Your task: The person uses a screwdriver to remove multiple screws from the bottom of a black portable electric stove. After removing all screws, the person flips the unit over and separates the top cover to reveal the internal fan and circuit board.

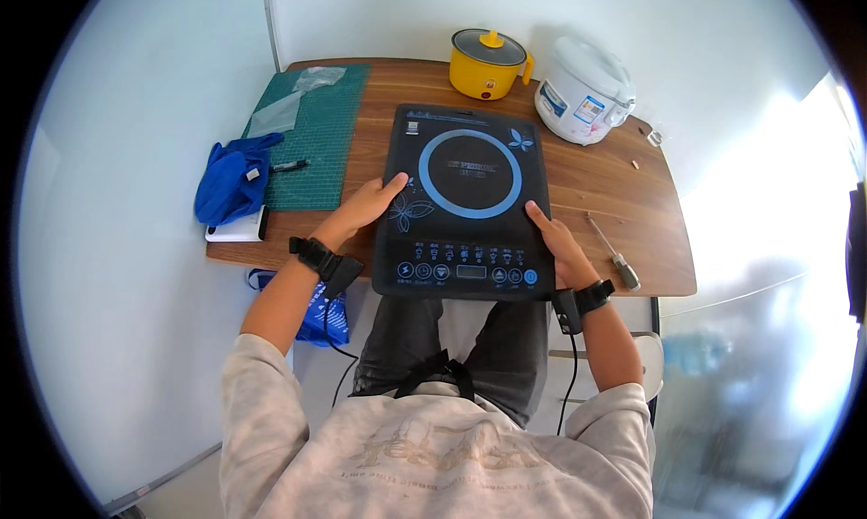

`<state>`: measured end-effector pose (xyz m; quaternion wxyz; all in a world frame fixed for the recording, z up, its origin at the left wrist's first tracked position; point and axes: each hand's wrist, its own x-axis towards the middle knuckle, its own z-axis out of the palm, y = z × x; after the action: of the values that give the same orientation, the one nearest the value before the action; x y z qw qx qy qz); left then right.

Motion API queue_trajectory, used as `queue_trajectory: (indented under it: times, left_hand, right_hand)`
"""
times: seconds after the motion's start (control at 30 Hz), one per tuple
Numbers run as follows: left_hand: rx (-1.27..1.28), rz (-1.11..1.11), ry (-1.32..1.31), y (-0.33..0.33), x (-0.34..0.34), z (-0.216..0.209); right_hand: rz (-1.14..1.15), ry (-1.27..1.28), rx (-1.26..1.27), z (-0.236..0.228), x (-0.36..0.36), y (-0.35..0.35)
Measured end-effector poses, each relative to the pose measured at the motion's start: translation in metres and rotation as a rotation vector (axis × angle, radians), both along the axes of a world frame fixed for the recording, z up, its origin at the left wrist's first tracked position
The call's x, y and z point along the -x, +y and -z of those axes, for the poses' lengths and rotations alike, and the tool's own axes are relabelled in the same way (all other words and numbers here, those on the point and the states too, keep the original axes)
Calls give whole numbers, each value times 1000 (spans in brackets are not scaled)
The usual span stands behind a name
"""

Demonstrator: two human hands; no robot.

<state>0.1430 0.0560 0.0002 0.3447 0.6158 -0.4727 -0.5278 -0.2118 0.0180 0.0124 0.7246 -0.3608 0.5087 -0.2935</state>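
Observation:
A black induction cooktop point(470, 180) with a blue ring, flower prints and a row of touch buttons faces up before me, its near end reaching past the table's front edge. My left hand point(366, 203) grips its left side, thumb on the top face and the other fingers mostly hidden beneath. On the right side, my right hand point(562, 246) holds the edge the same way, thumb on top. Whether the cooktop touches the table or is lifted a little, I cannot tell. A screwdriver point(616, 259) lies on the wood to the right of my right hand.
Along the back stand a yellow electric pot point(488, 65) with a glass lid and a white rice cooker point(585, 90). At left, a green cutting mat point(312, 171) bears plastic wrap, a black pen point(289, 166) and a blue cloth bag point(233, 180). Small white pieces point(654, 138) lie far right.

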Motion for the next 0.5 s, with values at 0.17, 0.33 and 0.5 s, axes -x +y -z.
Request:
queue_trajectory:
  times: [0.17, 0.33, 0.5]
  left_hand:
    - [-5, 23, -39, 1, 2, -4]
    - [78, -10, 31, 15, -1, 6]
    - [130, -94, -34, 35, 8, -8]
  right_hand:
    - [-12, -79, -73, -11, -2, 1]
    - [-88, -1, 21, 0, 8, -4]
    - [-102, -38, 81, 10, 16, -2]
